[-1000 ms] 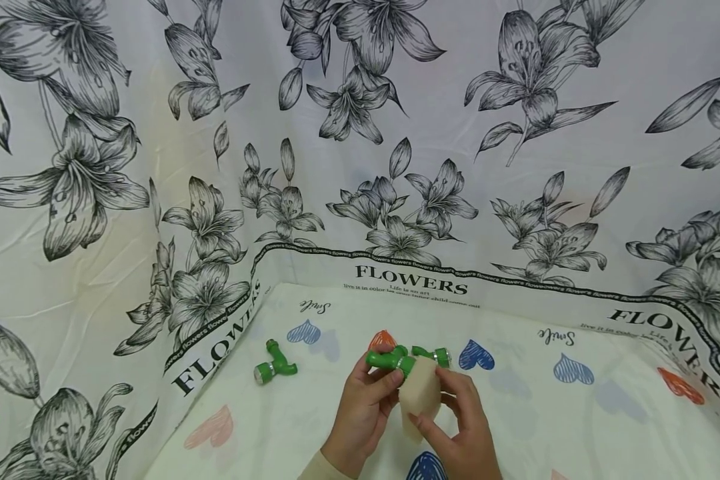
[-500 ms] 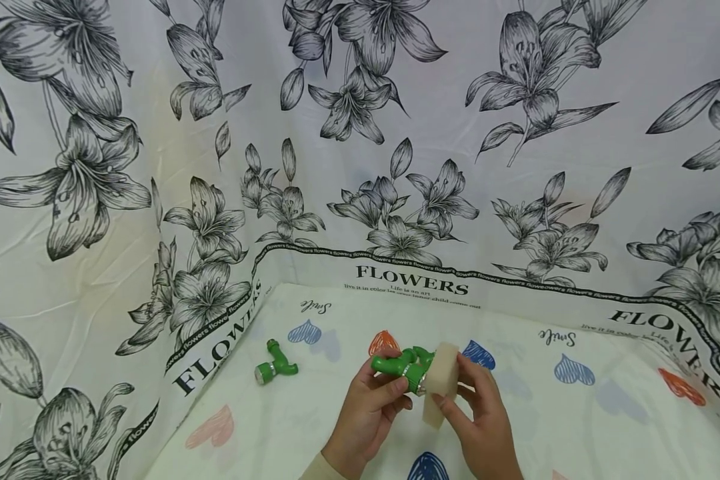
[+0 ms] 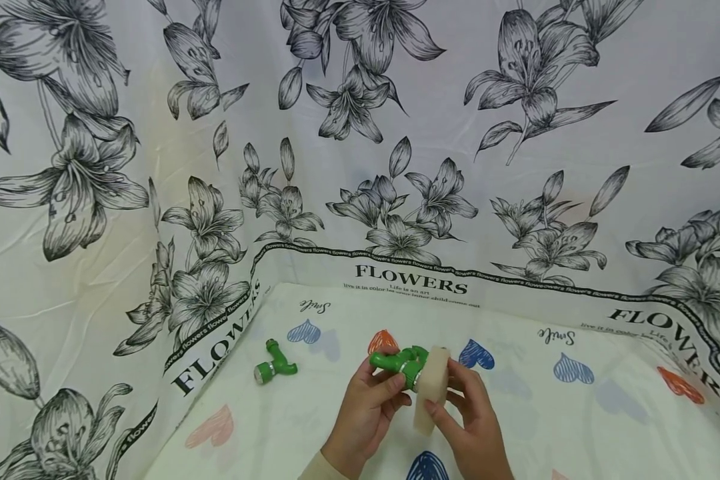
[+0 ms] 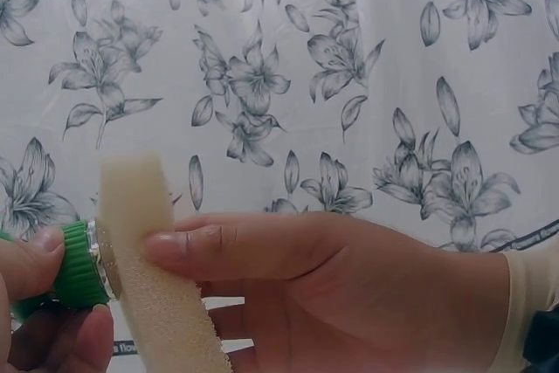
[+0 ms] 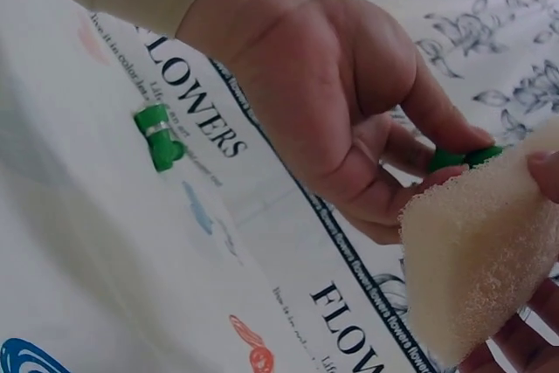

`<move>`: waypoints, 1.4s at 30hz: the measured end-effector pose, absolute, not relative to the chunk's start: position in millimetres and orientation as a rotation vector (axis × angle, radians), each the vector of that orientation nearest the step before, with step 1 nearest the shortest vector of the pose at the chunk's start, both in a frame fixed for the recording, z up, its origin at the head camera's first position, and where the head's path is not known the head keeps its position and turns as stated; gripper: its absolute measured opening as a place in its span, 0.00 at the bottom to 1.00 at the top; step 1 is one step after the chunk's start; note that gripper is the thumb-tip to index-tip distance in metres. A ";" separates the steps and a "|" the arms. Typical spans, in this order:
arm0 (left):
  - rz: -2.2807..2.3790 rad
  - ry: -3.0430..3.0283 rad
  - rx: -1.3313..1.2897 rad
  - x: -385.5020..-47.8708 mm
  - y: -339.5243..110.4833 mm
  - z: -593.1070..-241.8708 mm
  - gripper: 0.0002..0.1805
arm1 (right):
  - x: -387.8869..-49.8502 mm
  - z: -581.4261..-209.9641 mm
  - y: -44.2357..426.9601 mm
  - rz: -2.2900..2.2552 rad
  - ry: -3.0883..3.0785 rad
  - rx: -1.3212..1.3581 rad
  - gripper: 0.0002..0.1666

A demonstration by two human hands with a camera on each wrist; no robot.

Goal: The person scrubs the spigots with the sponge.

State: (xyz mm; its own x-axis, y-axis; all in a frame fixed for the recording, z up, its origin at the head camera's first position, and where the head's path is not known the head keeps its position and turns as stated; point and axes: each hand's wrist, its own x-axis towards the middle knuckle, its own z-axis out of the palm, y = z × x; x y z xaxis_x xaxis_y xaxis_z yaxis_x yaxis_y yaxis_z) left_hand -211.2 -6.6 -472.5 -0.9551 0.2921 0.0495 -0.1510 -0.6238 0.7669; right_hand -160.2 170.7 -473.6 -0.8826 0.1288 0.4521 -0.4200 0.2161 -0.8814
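Observation:
In the head view my left hand [image 3: 366, 417] grips a green tap [image 3: 390, 362] with a silver ring near its end. My right hand [image 3: 474, 420] holds a beige sponge [image 3: 433, 383] between thumb and fingers. The sponge stands on edge against the tap's end. In the left wrist view the silver rim of the tap [image 4: 83, 268] meets the sponge face [image 4: 144, 242]. Behind the held tap a second green tap lies on the cloth, mostly hidden. To the left rests another green tap [image 3: 274, 363], also seen in the right wrist view.
A white cloth [image 3: 264, 433] printed with hearts covers the surface. Flower-patterned curtains [image 3: 396, 200] hang behind and at the left side, meeting the cloth along a black lettered band.
The sponge first covered the held tap's end from the front, then shifted right, and has now come slightly back left against it. The tap at the left has not moved.

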 end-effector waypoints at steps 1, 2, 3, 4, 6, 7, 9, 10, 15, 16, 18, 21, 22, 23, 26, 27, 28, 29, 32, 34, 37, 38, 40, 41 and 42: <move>2.623 1.217 0.238 -211.4 -6.2 -472.4 0.23 | -159.4 -473.3 169.5 1.695 -2.071 0.267 0.43; 2.630 1.224 0.230 -211.6 -5.7 -472.2 0.22 | -158.8 -472.9 168.3 1.684 -2.074 0.268 0.43; 2.638 1.229 0.222 -211.7 -5.2 -472.1 0.22 | -158.2 -472.6 166.9 1.666 -2.083 0.268 0.44; 2.648 1.234 0.210 -211.9 -4.7 -471.9 0.22 | -157.6 -472.2 165.6 1.645 -2.094 0.269 0.45; 2.661 1.245 0.183 -212.7 -3.7 -471.6 0.21 | -156.3 -471.6 163.2 1.605 -2.119 0.277 0.45; 2.668 1.247 0.166 -213.2 -3.2 -471.4 0.21 | -155.7 -471.4 162.2 1.583 -2.133 0.279 0.45; 2.676 1.258 0.142 -213.8 -2.4 -471.5 0.21 | -154.9 -470.8 161.0 1.547 -2.152 0.280 0.45; 2.678 1.261 0.128 -214.2 -2.0 -471.5 0.21 | -154.6 -470.6 160.8 1.535 -2.157 0.282 0.46; 2.674 1.276 0.123 -214.4 -1.7 -471.9 0.21 | -155.9 -469.7 162.3 1.491 -2.171 0.265 0.46; 2.671 1.276 0.125 -214.1 -1.9 -471.8 0.21 | -156.6 -469.7 163.2 1.489 -2.172 0.262 0.46; 2.663 1.266 0.143 -213.4 -2.3 -472.8 0.22 | -158.2 -470.1 165.5 1.498 -2.165 0.251 0.45; 2.645 1.255 0.177 -211.9 -3.2 -474.6 0.23 | -161.4 -471.0 170.6 1.530 -2.150 0.227 0.44; 2.637 1.253 0.188 -211.6 -3.5 -475.0 0.23 | -162.5 -471.2 172.4 1.543 -2.142 0.215 0.43; 2.630 1.252 0.199 -211.2 -3.8 -475.3 0.24 | -163.5 -471.5 174.2 1.556 -2.139 0.199 0.43; 2.612 1.259 0.219 -210.4 -4.8 -475.3 0.25 | -166.2 -472.3 178.7 1.573 -2.141 0.144 0.42; 2.606 1.258 0.219 -210.3 -5.2 -475.0 0.25 | -167.0 -472.7 179.9 1.579 -2.144 0.126 0.42; 2.601 1.258 0.221 -210.3 -5.6 -474.8 0.25 | -167.6 -473.1 180.7 1.592 -2.143 0.110 0.42; 2.596 1.256 0.219 -210.2 -6.0 -474.5 0.25 | -168.2 -473.8 181.2 1.599 -2.146 0.097 0.42; 2.589 1.245 0.217 -210.6 -7.1 -474.6 0.25 | -168.7 -474.9 181.2 1.654 -2.126 0.102 0.41; 2.589 1.236 0.222 -210.6 -7.7 -474.9 0.25 | -167.9 -475.3 180.0 1.686 -2.120 0.115 0.40; 2.597 1.225 0.231 -210.5 -8.0 -476.1 0.26 | -166.0 -475.5 176.6 1.732 -2.110 0.138 0.39; 2.600 1.229 0.229 -210.7 -8.0 -476.6 0.26 | -165.4 -475.7 174.8 1.734 -2.115 0.147 0.39; 2.613 1.230 0.215 -211.2 -7.6 -477.6 0.26 | -163.4 -475.5 170.8 1.745 -2.117 0.170 0.39; 2.620 1.236 0.208 -211.6 -7.3 -478.2 0.26 | -162.5 -475.5 168.6 1.747 -2.109 0.187 0.40; 2.626 1.243 0.195 -212.2 -7.1 -478.7 0.26 | -161.4 -475.3 166.4 1.738 -2.110 0.206 0.40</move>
